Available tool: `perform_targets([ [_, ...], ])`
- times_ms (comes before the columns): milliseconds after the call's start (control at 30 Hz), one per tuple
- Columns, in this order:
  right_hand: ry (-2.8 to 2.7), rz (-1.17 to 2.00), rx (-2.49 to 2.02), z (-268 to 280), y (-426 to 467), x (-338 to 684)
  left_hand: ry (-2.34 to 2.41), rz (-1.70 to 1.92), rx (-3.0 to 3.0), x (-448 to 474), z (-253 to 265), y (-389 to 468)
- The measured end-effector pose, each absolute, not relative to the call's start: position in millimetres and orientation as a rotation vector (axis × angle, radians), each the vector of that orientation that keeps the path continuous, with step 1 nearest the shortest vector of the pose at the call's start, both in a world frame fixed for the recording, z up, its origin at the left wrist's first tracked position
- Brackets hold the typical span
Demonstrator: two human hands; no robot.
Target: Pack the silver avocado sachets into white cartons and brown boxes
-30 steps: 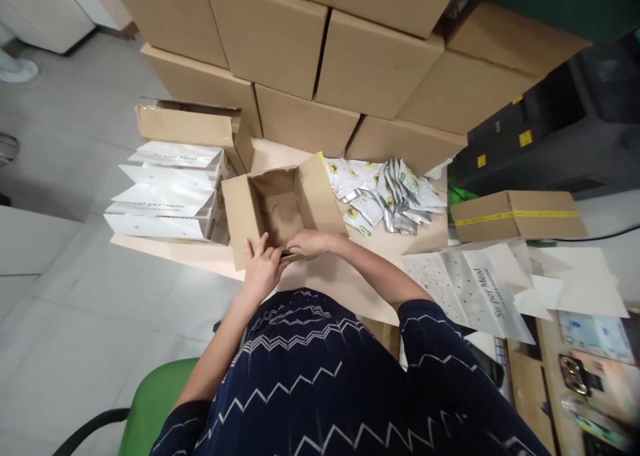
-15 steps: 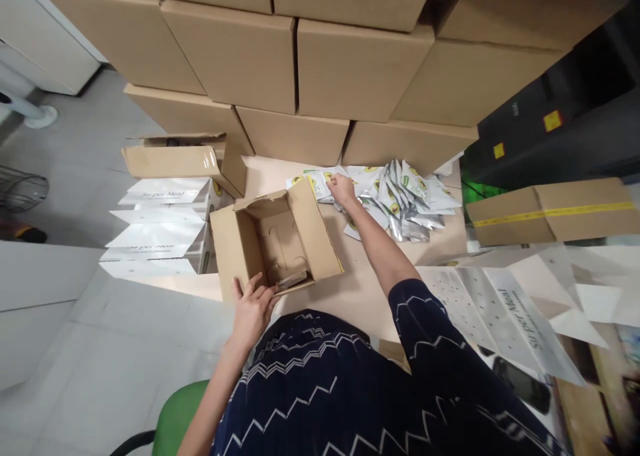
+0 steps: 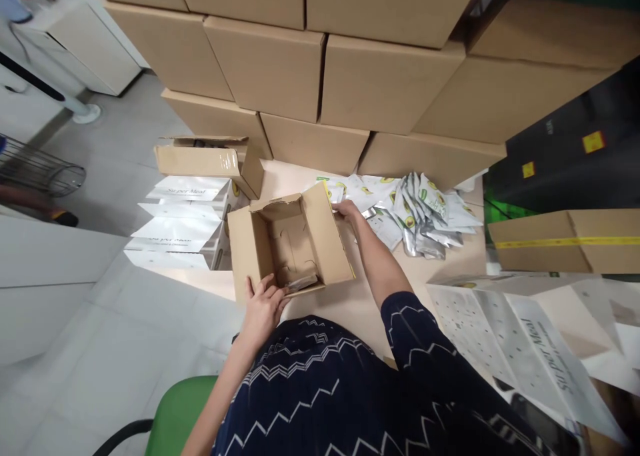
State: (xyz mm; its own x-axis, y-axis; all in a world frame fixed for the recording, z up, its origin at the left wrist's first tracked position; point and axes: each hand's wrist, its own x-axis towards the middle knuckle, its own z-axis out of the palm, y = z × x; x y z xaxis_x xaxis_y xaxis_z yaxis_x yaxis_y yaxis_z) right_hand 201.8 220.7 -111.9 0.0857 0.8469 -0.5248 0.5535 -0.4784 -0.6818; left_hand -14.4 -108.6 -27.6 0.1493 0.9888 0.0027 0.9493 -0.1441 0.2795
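Note:
A small open cardboard box (image 3: 327,233) stands in front of me with its flaps spread out. A clear plastic-looking item (image 3: 303,282) lies inside, against the near wall. My left hand (image 3: 263,307) grips the box's near edge, its fingers bent over the rim. Just past the right flap is my right hand (image 3: 349,211), its fingers curled and partly hidden by the flap; what they hold, if anything, cannot be made out. Beside and beyond it lies a pile of white and silver pouches (image 3: 423,203) with avocado prints.
Large cardboard boxes (image 3: 270,63) are stacked behind the table. To the left are folded white cartons (image 3: 185,223) and an opened cardboard box (image 3: 197,159). A yellow-taped box (image 3: 565,241) and white printed sheets (image 3: 525,336) lie to the right. A green chair (image 3: 183,413) is below left.
My right hand has moved from the printed pouches toward me, to the box's right flap. My left hand stays on the box edge. The whole view has shifted slightly.

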Motion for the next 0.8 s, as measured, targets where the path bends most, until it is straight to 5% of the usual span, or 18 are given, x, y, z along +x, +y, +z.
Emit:
perform_targets([
  [233,-1.117,1.289,-1.734,-65,160,279,1.848,0.329,2.222,-17,-29,-107],
  [400,-1.253,0.87,-1.315,39,97,311,1.804,0.347,2.195,-14,-28,-106],
  [533,-1.58,0.894,-1.118,107,46,293,1.774,0.315,2.194,-9,-29,-111],
  [800,-2.776,1.073,-1.092,80,29,199,1.812,0.359,2.226,-2,-33,-120],
])
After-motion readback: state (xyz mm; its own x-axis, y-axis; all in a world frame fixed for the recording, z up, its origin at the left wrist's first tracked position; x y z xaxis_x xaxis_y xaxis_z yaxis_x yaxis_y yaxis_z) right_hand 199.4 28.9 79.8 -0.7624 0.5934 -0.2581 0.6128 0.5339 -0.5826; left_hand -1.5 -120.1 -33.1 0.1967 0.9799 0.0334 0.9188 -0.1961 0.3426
